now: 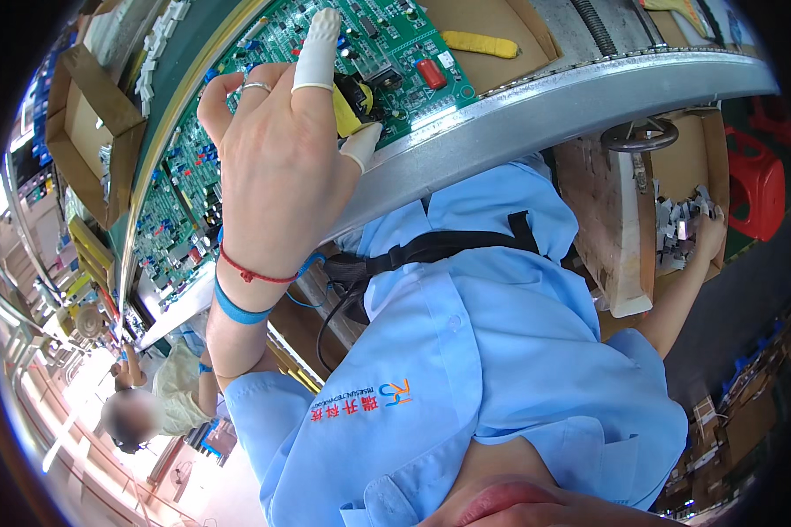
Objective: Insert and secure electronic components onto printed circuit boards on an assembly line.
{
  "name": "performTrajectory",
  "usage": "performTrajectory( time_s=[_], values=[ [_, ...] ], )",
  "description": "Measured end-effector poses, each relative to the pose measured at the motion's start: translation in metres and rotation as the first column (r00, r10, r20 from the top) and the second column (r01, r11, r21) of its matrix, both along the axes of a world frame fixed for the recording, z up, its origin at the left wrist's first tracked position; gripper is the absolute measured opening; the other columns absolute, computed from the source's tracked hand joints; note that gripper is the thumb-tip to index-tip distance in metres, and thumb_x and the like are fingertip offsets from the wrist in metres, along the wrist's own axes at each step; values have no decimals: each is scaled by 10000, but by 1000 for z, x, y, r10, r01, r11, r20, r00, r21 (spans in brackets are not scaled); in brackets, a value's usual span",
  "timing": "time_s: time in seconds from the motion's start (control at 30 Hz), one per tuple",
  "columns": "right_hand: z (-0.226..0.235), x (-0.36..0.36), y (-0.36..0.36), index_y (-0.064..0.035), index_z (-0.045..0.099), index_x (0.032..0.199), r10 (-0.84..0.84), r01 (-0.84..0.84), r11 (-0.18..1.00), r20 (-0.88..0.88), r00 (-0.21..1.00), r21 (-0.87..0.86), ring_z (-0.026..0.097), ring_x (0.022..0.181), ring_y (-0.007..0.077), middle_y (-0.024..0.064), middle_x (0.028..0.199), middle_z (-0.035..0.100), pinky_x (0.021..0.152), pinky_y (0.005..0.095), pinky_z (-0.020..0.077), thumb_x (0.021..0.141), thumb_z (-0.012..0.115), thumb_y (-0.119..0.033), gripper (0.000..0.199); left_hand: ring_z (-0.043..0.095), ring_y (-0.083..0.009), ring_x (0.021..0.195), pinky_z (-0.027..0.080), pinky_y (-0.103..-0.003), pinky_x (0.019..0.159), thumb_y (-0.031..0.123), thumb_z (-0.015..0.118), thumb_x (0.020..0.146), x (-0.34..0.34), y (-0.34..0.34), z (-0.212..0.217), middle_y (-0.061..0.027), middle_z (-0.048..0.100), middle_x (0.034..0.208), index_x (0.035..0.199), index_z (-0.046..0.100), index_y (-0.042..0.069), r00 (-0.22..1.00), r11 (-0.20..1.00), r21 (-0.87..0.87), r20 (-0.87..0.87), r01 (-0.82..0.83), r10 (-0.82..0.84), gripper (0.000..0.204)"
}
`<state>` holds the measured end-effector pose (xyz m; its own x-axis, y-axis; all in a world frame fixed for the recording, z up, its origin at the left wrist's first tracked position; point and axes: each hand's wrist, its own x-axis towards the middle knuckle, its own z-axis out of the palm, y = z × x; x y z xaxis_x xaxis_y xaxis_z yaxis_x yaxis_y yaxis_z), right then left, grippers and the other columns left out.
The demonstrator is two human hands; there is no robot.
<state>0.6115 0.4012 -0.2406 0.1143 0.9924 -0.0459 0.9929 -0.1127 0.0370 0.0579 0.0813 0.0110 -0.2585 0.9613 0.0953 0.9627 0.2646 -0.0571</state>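
My left hand [286, 145] lies over a green circuit board [404, 44], back of the hand up. White finger cots cover its index finger and thumb. The index stretches across the board, while the other fingers bend onto it. Between index and thumb shows a yellow-and-black transformer-like component [350, 104]; the thumb tip is right beside it, and no firm grip shows. Far to the right, my right hand [710, 233] reaches into a cardboard box [684, 158] of small grey metallic parts [677, 230]. Its fingertips are among these parts and too small to make out.
A metal rail [536, 105] runs along the board's near side. More populated boards [171, 211] lie to the left. Beyond the rail is a yellow-wrapped tool or handle [481, 44]. A handwheel [640, 135] and a red stool [756, 184] are at right. Another person [180, 386] works at lower left.
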Motion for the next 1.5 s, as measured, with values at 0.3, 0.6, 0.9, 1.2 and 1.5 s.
performTrajectory(
  time_s=[0.3,0.6,0.9,1.2,1.5],
  values=[
    [6,-37,2,-84,631,1209,108,-117,992,-153,982,-53,638,1018,336,172,1146,653,854,404,496,842,613,-304,428,608,-293,973,272,-424,1034,221,801,722,-12,2,2,-96,667,950,1427,397,132,998,997,-64,46,46,-43,817],
    [16,-61,-7,-80,617,1220,80,-88,989,-67,994,-116,628,1037,347,171,1145,650,858,418,489,861,581,-330,440,605,-329,916,330,-467,940,182,801,672,-21,10,4,-143,624,774,1008,596,-19,984,984,-18,30,175,-174,442],
    [-2,-59,0,-93,603,1250,154,-163,986,-232,960,-18,624,1052,338,169,1146,653,883,412,478,853,611,-314,454,615,-335,867,339,-461,954,245,806,690,-26,7,6,-162,639,804,1036,596,-16,982,979,-78,7,188,-188,481],
    [-12,-57,2,-78,598,1258,200,-207,978,-141,970,-36,634,1033,322,178,1099,668,873,398,487,836,636,-252,458,583,-283,1009,248,-423,1085,331,815,717,-30,9,6,-107,668,1050,1380,485,136,997,972,-231,70,40,-24,766],
    [-25,-17,8,-45,619,1194,267,-270,963,-151,952,-1,647,952,366,216,1014,671,824,426,504,737,673,-218,492,594,-319,1022,301,-422,1028,252,806,708,-7,13,-1,-144,669,975,1395,459,113,998,986,-157,43,56,-50,783]
  ],
)
